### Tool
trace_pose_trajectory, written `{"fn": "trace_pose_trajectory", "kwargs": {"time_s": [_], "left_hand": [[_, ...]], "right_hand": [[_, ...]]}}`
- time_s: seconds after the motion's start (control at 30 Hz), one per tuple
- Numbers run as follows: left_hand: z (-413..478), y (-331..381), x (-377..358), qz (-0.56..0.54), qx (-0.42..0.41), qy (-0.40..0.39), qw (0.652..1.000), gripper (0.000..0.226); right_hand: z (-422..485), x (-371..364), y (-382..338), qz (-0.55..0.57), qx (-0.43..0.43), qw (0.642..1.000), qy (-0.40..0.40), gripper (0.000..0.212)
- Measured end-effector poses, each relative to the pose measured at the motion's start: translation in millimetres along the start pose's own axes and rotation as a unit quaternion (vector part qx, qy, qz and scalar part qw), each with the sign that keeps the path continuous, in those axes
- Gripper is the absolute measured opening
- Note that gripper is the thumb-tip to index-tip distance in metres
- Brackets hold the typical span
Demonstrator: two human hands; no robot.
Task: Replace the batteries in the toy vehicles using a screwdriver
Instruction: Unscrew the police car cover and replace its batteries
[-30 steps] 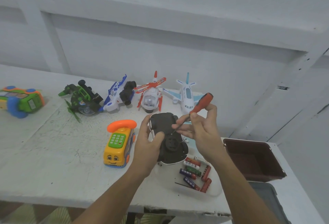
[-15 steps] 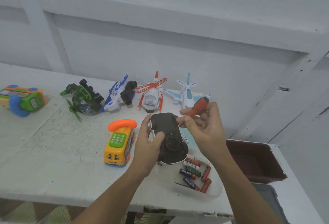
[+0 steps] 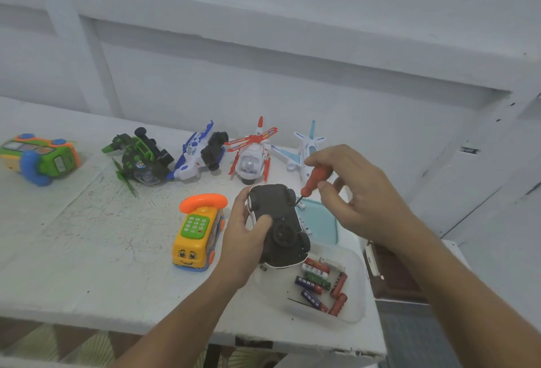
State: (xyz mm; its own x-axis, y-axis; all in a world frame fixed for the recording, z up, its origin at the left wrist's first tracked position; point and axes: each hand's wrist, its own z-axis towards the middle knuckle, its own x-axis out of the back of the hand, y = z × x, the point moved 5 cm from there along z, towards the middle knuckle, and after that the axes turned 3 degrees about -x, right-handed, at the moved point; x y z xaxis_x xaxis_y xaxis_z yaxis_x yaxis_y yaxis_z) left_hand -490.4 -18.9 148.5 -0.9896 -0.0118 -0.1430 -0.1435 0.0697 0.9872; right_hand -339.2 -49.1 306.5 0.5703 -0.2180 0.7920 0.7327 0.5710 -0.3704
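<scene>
My left hand (image 3: 244,233) grips a toy car (image 3: 278,222) turned upside down, its black underside and wheels facing me, held above the table's front right. My right hand (image 3: 355,192) pinches a small screwdriver with a red handle (image 3: 314,181); its thin tip points down-left at the car's far right edge, near a wheel. Just below the car, a clear plastic tray (image 3: 355,282) holds several loose batteries (image 3: 317,285), red, blue and green.
On the white table (image 3: 87,250) stand a yellow phone-bus toy (image 3: 197,236), a green helicopter (image 3: 140,159), a blue-white plane (image 3: 199,151), a red-white helicopter (image 3: 251,159), a light-blue plane (image 3: 304,148) and a green bus (image 3: 41,157). A brown bin (image 3: 389,274) sits right.
My right hand has lowered and tilted the screwdriver, drawing its tip from the middle of the car's underside out to the car's far right edge. The left hand keeps the car still.
</scene>
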Motion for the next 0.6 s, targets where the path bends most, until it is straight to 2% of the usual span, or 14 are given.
{"fn": "trace_pose_trajectory", "kwargs": {"time_s": [0.2,0.27,0.33,0.43,0.53,0.6], "left_hand": [[0.0,-1.0,-0.7,-0.003,0.006,-0.005,1.0,0.063],[0.4,-1.3,-0.7,0.002,0.01,-0.005,1.0,0.067],[-0.5,-0.2,-1.1,0.006,0.005,-0.006,1.0,0.07],[-0.8,0.9,-2.8,0.015,-0.006,-0.009,1.0,0.064],[-0.4,-0.2,-3.9,0.022,-0.001,-0.008,1.0,0.066],[-0.5,-0.7,-2.9,0.019,-0.002,-0.008,1.0,0.065]], "right_hand": [[14.1,9.2,-8.5,-0.17,0.068,0.978,-0.103,0.012],[17.6,8.4,-12.9,-0.209,0.084,0.966,-0.13,0.013],[21.9,6.4,-14.3,-0.236,0.067,0.956,-0.16,0.026],[29.1,5.4,-14.1,-0.294,-0.005,0.939,-0.177,0.044],[34.5,5.3,-16.8,-0.324,-0.047,0.931,-0.162,0.052],[34.3,7.3,-19.0,-0.281,-0.063,0.944,-0.159,0.042]]}}
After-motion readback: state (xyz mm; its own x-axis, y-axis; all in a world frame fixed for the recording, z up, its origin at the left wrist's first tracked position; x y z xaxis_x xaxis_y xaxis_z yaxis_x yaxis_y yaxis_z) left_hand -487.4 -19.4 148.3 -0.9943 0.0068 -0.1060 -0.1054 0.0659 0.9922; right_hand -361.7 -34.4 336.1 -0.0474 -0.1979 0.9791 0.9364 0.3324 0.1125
